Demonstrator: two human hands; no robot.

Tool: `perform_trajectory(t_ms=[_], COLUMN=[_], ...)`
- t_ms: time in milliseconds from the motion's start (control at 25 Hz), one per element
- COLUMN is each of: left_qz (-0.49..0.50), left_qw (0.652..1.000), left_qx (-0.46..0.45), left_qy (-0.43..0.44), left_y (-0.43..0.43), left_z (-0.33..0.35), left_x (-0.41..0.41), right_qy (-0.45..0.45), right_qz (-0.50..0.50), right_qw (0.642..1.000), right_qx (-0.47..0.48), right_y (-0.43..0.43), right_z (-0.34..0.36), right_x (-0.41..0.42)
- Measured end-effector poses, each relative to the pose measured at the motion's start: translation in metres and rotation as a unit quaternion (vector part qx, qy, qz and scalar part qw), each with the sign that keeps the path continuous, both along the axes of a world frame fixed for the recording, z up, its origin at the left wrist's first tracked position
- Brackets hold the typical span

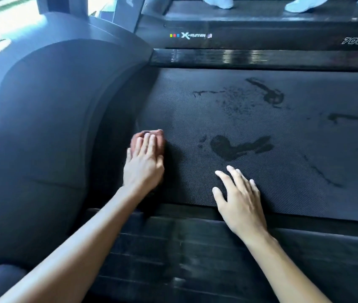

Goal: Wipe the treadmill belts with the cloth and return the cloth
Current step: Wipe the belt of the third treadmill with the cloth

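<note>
Cloth: Your small reddish-brown cloth is bunched up on the near treadmill's black bumpy belt. It sits at the belt's left end, just beside the big rounded grey cover.
Left hand: Your left hand lies flat on top of the cloth. Its fingers are straight and press the cloth down on the belt; they are not curled round it.
Right hand: Your right hand holds nothing. Its fingers are spread out, and it rests on the near edge of the belt, apart from the cloth.
Done so far: I think the wiping is near its start. The patch by the cloth looks plain and dry (I can't tell if wiping made it so).
Left on this belt: A big dark wet blotch sits just past your right hand. More wet streaks and specks lie near the far side. None of them looks rubbed away, so most of this belt needs the cloth.
Other belt: The second treadmill's belt is at the top, behind the black side panel with the X-Runner label. Someone's pale shoes stand on it. I can't tell if it is clean.
Putting back: The cloth is in use, so it is not returned yet. The place it goes is not in view.
</note>
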State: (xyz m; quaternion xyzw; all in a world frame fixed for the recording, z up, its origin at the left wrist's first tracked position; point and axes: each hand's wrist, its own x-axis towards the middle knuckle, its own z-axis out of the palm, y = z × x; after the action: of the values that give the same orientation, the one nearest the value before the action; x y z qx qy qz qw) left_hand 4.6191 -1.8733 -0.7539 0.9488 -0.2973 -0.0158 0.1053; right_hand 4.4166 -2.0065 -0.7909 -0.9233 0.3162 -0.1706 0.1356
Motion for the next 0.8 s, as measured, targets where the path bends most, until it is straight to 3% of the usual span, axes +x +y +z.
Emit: perform_trajectory(t_ms=[80,240,400,440,600,640,760,800], left_qz=[0.001,-0.189,0.027,0.025,-0.183,-0.164,0.033,0.042], left_qw=[1.000,0.982,1.000,1.000,0.983,0.986,0.999,0.999], left_qx=[0.014,-0.001,0.006,0.008,-0.005,-0.015,-0.021,-0.016], left_qy=[-0.016,-0.013,-0.003,-0.009,-0.012,-0.005,0.016,0.014], left_y=[-0.010,-0.025,-0.020,-0.026,-0.047,-0.048,-0.052,-0.057], left_z=[0.000,-0.007,0.000,0.001,-0.007,-0.006,0.000,0.000], left_x=[-0.015,-0.059,0.018,0.009,-0.044,-0.027,0.022,0.019], right_qy=[0.005,-0.020,-0.109,-0.113,-0.026,-0.008,0.028,0.032], right_qz=[-0.005,0.009,-0.012,-0.040,-0.083,-0.080,-0.077,-0.078], right_qw=[1.000,0.998,0.993,0.993,0.996,0.997,0.997,0.996], right_qx=[0.003,0.052,0.048,0.020,-0.003,-0.004,-0.003,-0.003], right_y=[0.001,-0.006,-0.051,-0.070,-0.139,-0.151,-0.165,-0.167], right_z=[0.001,0.004,0.015,0.016,0.015,0.013,0.003,0.000], right_x=[0.001,0.001,-0.001,0.003,0.040,0.047,0.054,0.054])
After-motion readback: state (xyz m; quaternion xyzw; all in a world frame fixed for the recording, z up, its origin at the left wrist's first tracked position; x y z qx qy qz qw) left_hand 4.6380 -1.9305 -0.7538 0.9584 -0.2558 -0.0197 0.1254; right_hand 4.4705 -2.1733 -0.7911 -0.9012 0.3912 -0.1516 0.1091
